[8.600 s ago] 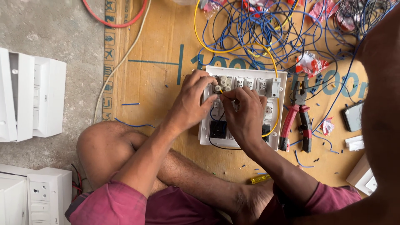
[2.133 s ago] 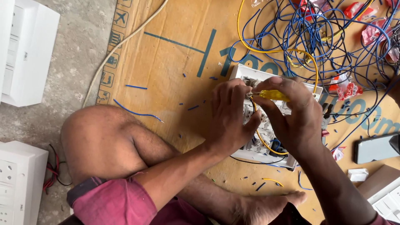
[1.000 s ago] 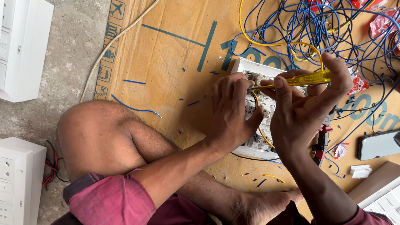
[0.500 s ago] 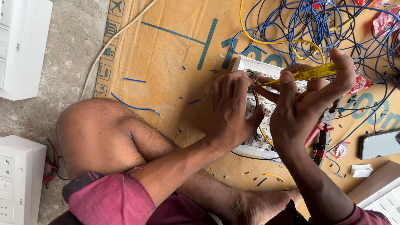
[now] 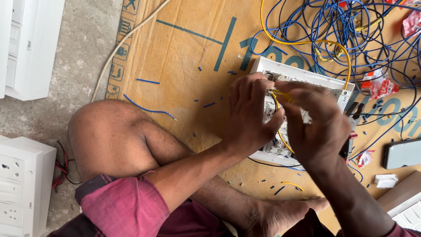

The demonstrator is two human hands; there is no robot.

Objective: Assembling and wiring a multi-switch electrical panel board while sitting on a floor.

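While left hand [image 5: 250,116] steadies switch board [image 5: 302,77]; right hand [image 5: 318,120] curled over yellow wire [image 5: 280,94].

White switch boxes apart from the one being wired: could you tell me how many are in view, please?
3: one at upper left, one at lower left, one at the lower right corner. Others may lie out of frame.

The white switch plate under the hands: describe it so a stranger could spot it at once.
On the brown cardboard sheet, both hands meet over the white switch plate. It lies back-up, wiring exposed, a yellow wire looping in, unlike the closed white boxes on the concrete.
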